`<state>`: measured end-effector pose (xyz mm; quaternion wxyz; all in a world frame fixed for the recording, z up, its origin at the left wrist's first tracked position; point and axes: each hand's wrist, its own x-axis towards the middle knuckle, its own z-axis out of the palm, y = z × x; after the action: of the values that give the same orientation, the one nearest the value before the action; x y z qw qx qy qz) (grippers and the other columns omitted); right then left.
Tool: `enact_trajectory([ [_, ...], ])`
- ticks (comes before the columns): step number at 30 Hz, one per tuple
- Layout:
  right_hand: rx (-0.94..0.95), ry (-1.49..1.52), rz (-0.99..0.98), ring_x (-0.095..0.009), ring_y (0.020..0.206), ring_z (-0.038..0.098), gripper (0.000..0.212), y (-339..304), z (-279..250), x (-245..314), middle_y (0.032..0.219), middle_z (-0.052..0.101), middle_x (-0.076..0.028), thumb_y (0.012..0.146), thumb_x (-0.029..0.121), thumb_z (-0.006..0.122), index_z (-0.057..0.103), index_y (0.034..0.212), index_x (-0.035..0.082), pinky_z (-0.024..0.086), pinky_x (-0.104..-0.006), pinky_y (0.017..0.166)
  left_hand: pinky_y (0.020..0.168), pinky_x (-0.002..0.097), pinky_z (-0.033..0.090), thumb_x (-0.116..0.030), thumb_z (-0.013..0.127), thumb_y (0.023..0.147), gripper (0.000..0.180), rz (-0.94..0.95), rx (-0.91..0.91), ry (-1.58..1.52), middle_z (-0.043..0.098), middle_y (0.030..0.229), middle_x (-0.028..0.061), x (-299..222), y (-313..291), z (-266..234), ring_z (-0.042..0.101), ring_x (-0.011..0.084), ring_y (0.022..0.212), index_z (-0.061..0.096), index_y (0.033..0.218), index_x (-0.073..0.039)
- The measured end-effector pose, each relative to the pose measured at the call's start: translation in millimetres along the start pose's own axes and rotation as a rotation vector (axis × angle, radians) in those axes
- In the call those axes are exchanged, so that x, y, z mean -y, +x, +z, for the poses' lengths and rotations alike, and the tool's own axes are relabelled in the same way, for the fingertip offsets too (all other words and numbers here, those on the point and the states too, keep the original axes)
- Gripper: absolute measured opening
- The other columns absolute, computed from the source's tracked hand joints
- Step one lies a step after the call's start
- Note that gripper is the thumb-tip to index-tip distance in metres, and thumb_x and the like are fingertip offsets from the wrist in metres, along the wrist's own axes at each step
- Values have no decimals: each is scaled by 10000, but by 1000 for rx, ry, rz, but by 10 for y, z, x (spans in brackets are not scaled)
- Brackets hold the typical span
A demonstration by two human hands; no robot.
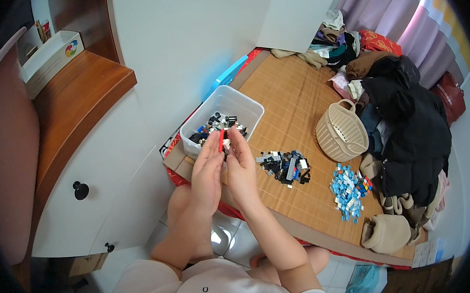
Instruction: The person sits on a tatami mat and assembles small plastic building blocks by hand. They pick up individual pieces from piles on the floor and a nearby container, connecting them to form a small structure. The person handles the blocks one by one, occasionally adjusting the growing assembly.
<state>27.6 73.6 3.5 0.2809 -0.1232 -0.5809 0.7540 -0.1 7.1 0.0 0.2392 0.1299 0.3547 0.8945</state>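
My left hand [206, 177] and my right hand [241, 170] are cupped side by side at the near edge of a clear plastic bin [251, 111]. Between them sit a long red toy brick [221, 140] and small white toy bricks [226, 144]. My palms hide anything lower in the cup. Inside the bin, behind my fingertips, lie mixed black, white, grey and blue toy bricks [211, 123]. To the right of my right hand, a pile of black and grey bricks [288, 167] rests on the bamboo mat [275, 97].
A beige basket [341, 131] stands on the mat, with a heap of light blue bricks [347, 191] and a puzzle cube [364, 185] nearer me. Clothes, including a black jacket [408, 134], line the right side. At left is a wooden-topped cabinet [84, 97].
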Motion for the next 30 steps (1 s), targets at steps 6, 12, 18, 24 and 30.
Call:
enact_trajectory([
  [6, -16, -83, -44, -202, 1302, 289, 544, -6, -81, -82, 1380, 340, -132, 794, -111, 302, 345, 1325, -1, 217, -308, 1068, 1096, 356, 100, -58, 354, 853, 559, 126, -37, 80, 188, 1453, 160, -55, 21, -77, 131, 237, 1366, 194, 1378, 49],
  [12, -57, -65, -21, -198, 1298, 296, 496, -94, -202, -36, 1369, 354, -128, 831, -88, 322, 351, 1318, -2, 220, -310, 1068, 1095, 347, 116, -3, 330, 842, 567, 73, -17, 95, 196, 1453, 134, -10, -50, -4, 139, 223, 1363, 184, 1389, 25],
  [18, -117, -77, -21, -198, 1289, 305, 433, -235, -425, -23, 1358, 364, -133, 879, -35, 337, 366, 1308, 6, 240, -301, 1050, 1100, 338, 117, -20, 328, 870, 531, -21, 98, 94, 211, 1447, 138, 189, -202, 170, 155, 219, 1358, 204, 1385, 20],
  [24, -248, -79, 27, -221, 1300, 290, 503, -391, -869, -118, 1367, 344, -142, 816, -80, 337, 356, 1312, 2, 217, -313, 1066, 1089, 333, 141, -60, 384, 874, 524, -150, 188, 162, 248, 1434, 142, 558, -268, 259, 168, 230, 1357, 242, 1370, 28],
  [30, -521, -62, 65, -231, 1323, 244, 551, -642, -1477, -399, 1386, 305, -154, 781, -97, 326, 305, 1327, -24, 200, -318, 1070, 1084, 323, 148, -51, 383, 870, 512, -276, 159, 243, 263, 1432, 133, 1153, -118, 79, 176, 209, 1356, 270, 1364, 22],
])
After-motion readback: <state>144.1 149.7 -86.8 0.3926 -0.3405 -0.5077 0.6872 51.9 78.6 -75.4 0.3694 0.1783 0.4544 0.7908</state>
